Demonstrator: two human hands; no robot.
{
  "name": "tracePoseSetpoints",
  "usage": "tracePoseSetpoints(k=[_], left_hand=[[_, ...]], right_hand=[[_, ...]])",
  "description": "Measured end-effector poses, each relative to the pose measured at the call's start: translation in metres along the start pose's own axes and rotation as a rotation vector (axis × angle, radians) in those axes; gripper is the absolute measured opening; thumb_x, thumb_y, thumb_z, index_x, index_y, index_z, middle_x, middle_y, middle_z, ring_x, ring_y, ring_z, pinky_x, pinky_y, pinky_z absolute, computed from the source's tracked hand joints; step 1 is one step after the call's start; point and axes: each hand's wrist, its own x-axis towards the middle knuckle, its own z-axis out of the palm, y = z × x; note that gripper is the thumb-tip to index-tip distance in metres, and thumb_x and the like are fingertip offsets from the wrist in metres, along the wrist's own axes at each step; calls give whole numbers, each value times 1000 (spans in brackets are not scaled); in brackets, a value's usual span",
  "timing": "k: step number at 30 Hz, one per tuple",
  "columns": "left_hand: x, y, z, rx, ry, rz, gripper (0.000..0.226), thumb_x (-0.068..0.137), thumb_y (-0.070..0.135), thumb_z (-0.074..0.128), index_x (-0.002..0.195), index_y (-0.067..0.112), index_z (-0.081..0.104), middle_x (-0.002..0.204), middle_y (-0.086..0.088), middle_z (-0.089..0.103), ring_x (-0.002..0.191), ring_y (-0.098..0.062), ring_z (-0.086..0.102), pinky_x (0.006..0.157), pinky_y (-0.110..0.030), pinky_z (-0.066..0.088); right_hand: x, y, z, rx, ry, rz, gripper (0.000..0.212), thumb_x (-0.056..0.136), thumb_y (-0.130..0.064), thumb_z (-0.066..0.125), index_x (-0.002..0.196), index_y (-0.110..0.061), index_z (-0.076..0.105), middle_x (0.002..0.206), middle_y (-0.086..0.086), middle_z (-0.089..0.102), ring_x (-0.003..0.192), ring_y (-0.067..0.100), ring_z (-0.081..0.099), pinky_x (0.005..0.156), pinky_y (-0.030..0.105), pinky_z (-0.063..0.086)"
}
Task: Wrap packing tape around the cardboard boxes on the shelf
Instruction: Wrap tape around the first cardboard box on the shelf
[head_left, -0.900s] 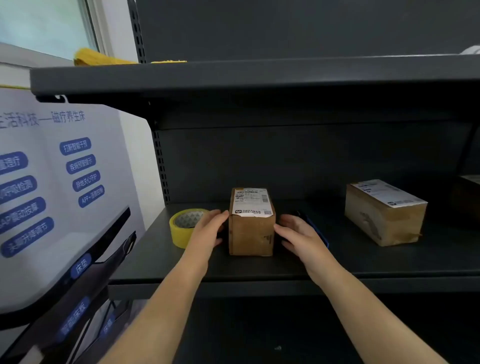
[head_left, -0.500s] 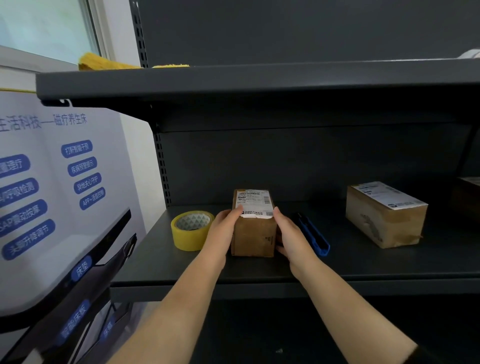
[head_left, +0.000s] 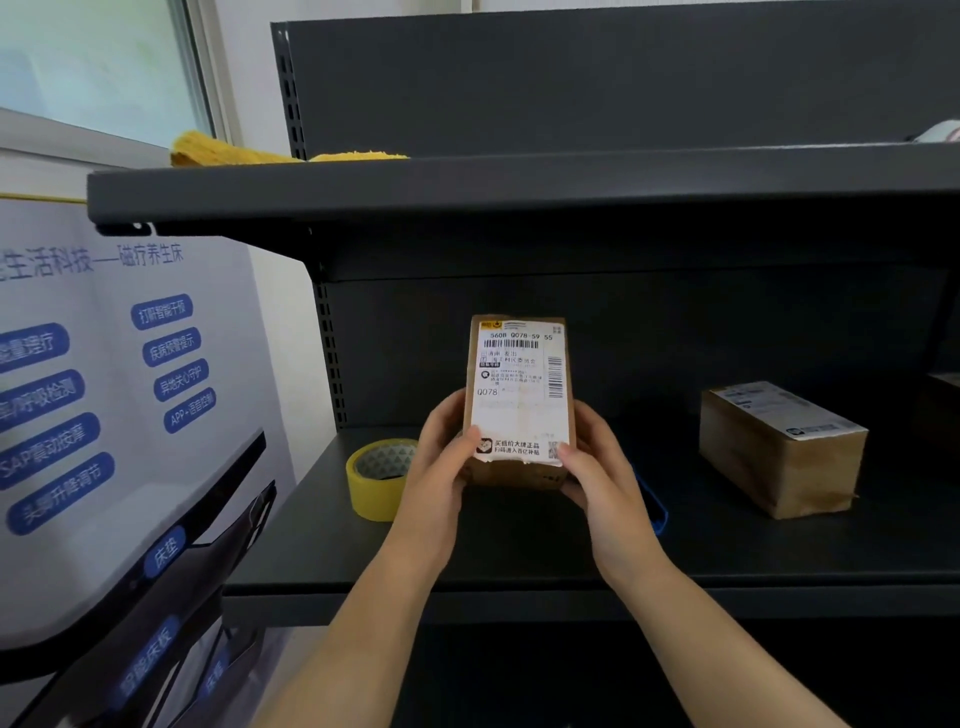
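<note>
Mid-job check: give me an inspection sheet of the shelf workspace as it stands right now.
Surface: dark metal shelf, bare along its front edge.
Job's things: small labelled box tipped up, label facing the camera; yellow tape roll lying flat to its left; second box resting on the shelf at right.
Clutter: blue tool mostly hidden behind the right hand; yellow cloth on the upper shelf.
Hands: left hand and right hand grip the small box from either side.
Cables: nothing seen.
Surroundings: printed poster at left, window above it.
</note>
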Motion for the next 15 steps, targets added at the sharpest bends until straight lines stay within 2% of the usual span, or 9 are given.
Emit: tracePoseSetpoints(k=[3, 5, 7, 11, 13, 15], left_hand=[[-2, 4, 0, -41, -13, 29, 27, 85, 41, 48, 109, 43, 61, 119, 10, 65, 115, -10, 57, 91, -32, 48], [-2, 5, -2, -50, 13, 44, 26, 90, 36, 47, 109, 41, 63, 118, 10, 65, 114, -10, 58, 92, -35, 47], [-2, 7, -4, -57, 49, 54, 31, 83, 31, 56, 112, 41, 62, 120, 10, 64, 114, -10, 58, 92, -36, 48], [-1, 13, -6, -153, 66, 31, 72, 59, 27, 74, 126, 35, 46, 124, 1, 59, 107, -12, 63, 85, -33, 55], [-1, 17, -5, -107, 48, 52, 72, 58, 23, 76, 123, 32, 47, 125, 0, 60, 109, -12, 62, 86, -33, 55], [-3, 20, -4, -7, 2, 118, 64, 61, 23, 75, 119, 37, 51, 123, 9, 61, 113, -9, 58, 86, -31, 54]], right_hand=[[0, -3, 1, 1, -5, -54, 40, 76, -35, 57, 111, -53, 50, 113, -30, 60, 109, -8, 54, 85, 17, 52], [0, -3, 2, 11, -19, -74, 40, 77, -34, 55, 111, -54, 51, 114, -29, 60, 111, -6, 54, 84, 17, 51], [0, -3, 1, 47, -40, -76, 40, 79, -32, 54, 111, -56, 51, 117, -25, 60, 112, -3, 55, 84, 19, 52], [0, 0, -2, 150, -39, -68, 44, 88, -24, 52, 118, -56, 48, 125, -18, 58, 116, 6, 56, 88, 31, 53], [0, -1, -2, 173, -26, -72, 46, 88, -28, 49, 123, -57, 43, 129, -18, 56, 117, 7, 55, 88, 33, 54], [0, -2, 0, 209, -23, -50, 46, 88, -29, 47, 126, -53, 42, 131, -18, 54, 119, 8, 54, 90, 38, 53]])
